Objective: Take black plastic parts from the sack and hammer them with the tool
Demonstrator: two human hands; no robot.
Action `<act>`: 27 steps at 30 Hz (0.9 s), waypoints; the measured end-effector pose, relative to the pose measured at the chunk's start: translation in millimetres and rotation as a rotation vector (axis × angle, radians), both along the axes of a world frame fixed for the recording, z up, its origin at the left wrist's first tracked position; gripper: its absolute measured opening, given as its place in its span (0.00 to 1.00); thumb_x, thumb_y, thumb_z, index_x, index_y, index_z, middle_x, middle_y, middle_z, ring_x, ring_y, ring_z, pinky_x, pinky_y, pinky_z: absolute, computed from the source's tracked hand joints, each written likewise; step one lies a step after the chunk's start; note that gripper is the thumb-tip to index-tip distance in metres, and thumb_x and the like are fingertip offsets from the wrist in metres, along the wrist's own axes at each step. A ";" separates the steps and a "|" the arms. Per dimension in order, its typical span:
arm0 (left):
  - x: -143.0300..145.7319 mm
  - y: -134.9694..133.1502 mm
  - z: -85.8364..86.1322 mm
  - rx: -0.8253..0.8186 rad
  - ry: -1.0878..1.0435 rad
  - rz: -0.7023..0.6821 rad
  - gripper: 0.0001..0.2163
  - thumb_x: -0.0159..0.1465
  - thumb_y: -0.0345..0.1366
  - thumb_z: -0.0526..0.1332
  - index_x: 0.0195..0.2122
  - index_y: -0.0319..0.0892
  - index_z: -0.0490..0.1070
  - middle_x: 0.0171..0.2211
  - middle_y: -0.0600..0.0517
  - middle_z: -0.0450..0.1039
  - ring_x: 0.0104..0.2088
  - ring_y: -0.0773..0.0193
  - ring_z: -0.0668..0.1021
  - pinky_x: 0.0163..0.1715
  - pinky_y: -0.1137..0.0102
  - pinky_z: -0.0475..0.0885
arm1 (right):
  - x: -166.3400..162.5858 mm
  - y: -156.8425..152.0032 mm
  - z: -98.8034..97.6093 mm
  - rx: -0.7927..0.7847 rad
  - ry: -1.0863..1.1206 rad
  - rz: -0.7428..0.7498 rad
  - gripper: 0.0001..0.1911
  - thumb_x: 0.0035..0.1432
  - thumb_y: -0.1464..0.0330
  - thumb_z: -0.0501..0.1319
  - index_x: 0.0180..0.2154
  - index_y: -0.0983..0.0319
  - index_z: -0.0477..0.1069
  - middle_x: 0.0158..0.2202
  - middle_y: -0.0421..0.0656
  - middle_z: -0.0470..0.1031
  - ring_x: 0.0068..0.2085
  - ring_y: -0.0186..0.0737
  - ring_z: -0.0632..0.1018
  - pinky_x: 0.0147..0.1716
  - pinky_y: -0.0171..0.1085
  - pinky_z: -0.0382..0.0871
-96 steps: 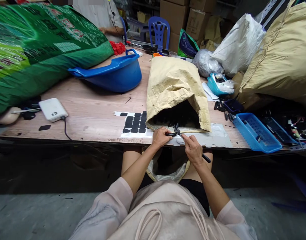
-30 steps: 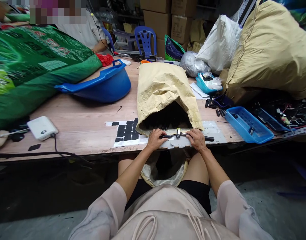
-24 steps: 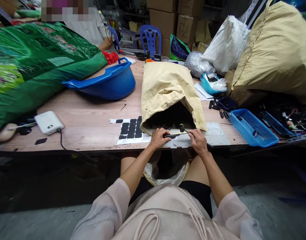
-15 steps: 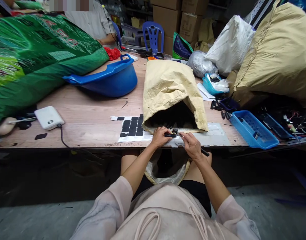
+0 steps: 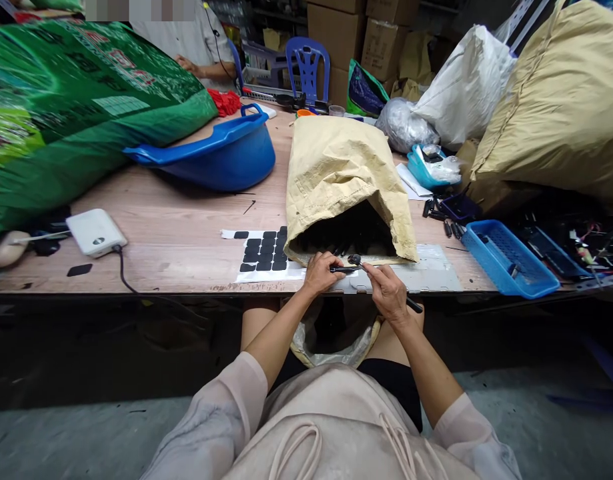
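Observation:
In my right hand is a small hammer, with a dark rounded head, a thin metal shaft and a black handle end sticking out behind the wrist. My fingers are closed round its shaft. My left hand pinches a slim black part low over the table's front edge. The hammer head is just above the part's right end; whether they touch I cannot tell. Right behind both hands lies a tan woven sack, its dark mouth facing me, with black pieces dimly visible inside.
Left of the sack is a sheet of black stickers. Farther left are a blue basin, a white cabled box and a green sack. A blue basket stands at right. Across the table sits another person.
The hammer head has risen slightly and tilted, with my right hand shifting a little to the right. My left hand stays on the black part. The other person's hand has moved up and left.

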State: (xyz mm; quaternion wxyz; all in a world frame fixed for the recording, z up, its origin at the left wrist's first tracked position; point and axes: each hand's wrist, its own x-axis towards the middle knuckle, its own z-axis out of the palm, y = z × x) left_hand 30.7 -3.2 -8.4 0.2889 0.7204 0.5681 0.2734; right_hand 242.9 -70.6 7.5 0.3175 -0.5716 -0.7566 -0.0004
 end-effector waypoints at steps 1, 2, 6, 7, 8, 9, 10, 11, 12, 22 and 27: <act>-0.1 -0.2 0.4 -0.002 0.001 0.001 0.08 0.56 0.34 0.75 0.36 0.49 0.82 0.41 0.54 0.80 0.47 0.54 0.76 0.53 0.59 0.70 | 1.5 -0.8 -0.9 0.006 -0.002 0.007 0.19 0.76 0.67 0.54 0.58 0.51 0.79 0.38 0.43 0.78 0.40 0.37 0.79 0.38 0.32 0.70; -0.2 -0.3 0.8 -0.004 0.003 0.000 0.08 0.56 0.34 0.75 0.36 0.49 0.82 0.41 0.54 0.80 0.47 0.54 0.76 0.53 0.59 0.70 | 2.9 -1.6 -2.2 0.007 -0.006 0.014 0.19 0.75 0.67 0.54 0.57 0.51 0.80 0.37 0.42 0.78 0.39 0.37 0.79 0.37 0.32 0.70; -0.6 -0.7 2.4 -0.004 0.007 -0.006 0.08 0.56 0.34 0.75 0.36 0.48 0.81 0.40 0.53 0.80 0.47 0.53 0.76 0.53 0.59 0.70 | 8.6 0.0 -6.8 0.016 0.013 0.006 0.18 0.75 0.66 0.54 0.57 0.51 0.80 0.39 0.42 0.79 0.40 0.37 0.80 0.37 0.33 0.71; -0.8 -0.7 2.7 0.001 0.008 -0.008 0.07 0.56 0.34 0.74 0.36 0.49 0.81 0.40 0.53 0.80 0.47 0.53 0.76 0.53 0.59 0.70 | 11.0 2.9 -6.8 0.022 0.021 0.000 0.18 0.75 0.66 0.54 0.58 0.51 0.79 0.40 0.43 0.79 0.41 0.38 0.80 0.38 0.33 0.72; -0.9 -0.8 3.0 0.005 0.012 -0.011 0.07 0.56 0.34 0.74 0.36 0.49 0.81 0.40 0.53 0.80 0.47 0.53 0.76 0.53 0.59 0.70 | 14.4 6.9 -6.5 0.028 0.023 -0.003 0.18 0.75 0.65 0.54 0.58 0.51 0.78 0.41 0.43 0.80 0.42 0.39 0.80 0.40 0.34 0.72; -1.1 -0.8 3.2 0.008 0.018 -0.013 0.08 0.56 0.34 0.74 0.36 0.49 0.81 0.40 0.53 0.80 0.48 0.53 0.76 0.53 0.58 0.70 | 18.8 12.0 -6.0 0.036 0.018 -0.001 0.18 0.76 0.64 0.54 0.59 0.51 0.78 0.42 0.44 0.80 0.43 0.40 0.80 0.41 0.35 0.73; -1.2 -0.9 3.4 0.009 0.025 -0.016 0.08 0.56 0.34 0.74 0.36 0.48 0.81 0.40 0.53 0.79 0.48 0.53 0.76 0.53 0.58 0.70 | 24.3 18.2 -5.9 0.045 0.005 0.004 0.18 0.76 0.64 0.54 0.58 0.51 0.78 0.42 0.44 0.80 0.43 0.40 0.80 0.42 0.35 0.73; -1.3 -1.0 3.6 0.010 0.033 -0.020 0.08 0.56 0.33 0.74 0.37 0.48 0.81 0.40 0.53 0.79 0.48 0.53 0.76 0.53 0.58 0.70 | 31.0 24.9 -6.2 0.053 -0.016 0.011 0.18 0.76 0.63 0.54 0.58 0.51 0.79 0.42 0.44 0.79 0.43 0.41 0.80 0.42 0.36 0.72; -1.3 -1.2 3.6 0.010 0.041 -0.023 0.08 0.56 0.33 0.73 0.37 0.48 0.81 0.41 0.53 0.79 0.48 0.53 0.76 0.53 0.58 0.69 | 38.4 32.0 -7.1 0.063 -0.044 0.022 0.18 0.75 0.63 0.54 0.56 0.52 0.80 0.41 0.44 0.79 0.43 0.41 0.79 0.41 0.36 0.72; -4.4 0.0 -1.1 0.047 0.067 -0.063 0.07 0.59 0.36 0.73 0.38 0.47 0.81 0.41 0.52 0.78 0.47 0.53 0.75 0.53 0.58 0.68 | 83.1 65.1 -31.4 0.056 -0.196 0.152 0.14 0.72 0.63 0.58 0.48 0.55 0.83 0.37 0.45 0.77 0.39 0.44 0.75 0.44 0.42 0.70; -8.2 -15.7 1.2 0.183 0.056 -0.119 0.07 0.61 0.37 0.72 0.39 0.45 0.80 0.44 0.49 0.78 0.48 0.52 0.75 0.53 0.57 0.68 | 79.0 62.5 -32.5 -0.010 -0.157 0.131 0.14 0.72 0.63 0.58 0.50 0.55 0.82 0.39 0.45 0.77 0.41 0.44 0.75 0.45 0.42 0.70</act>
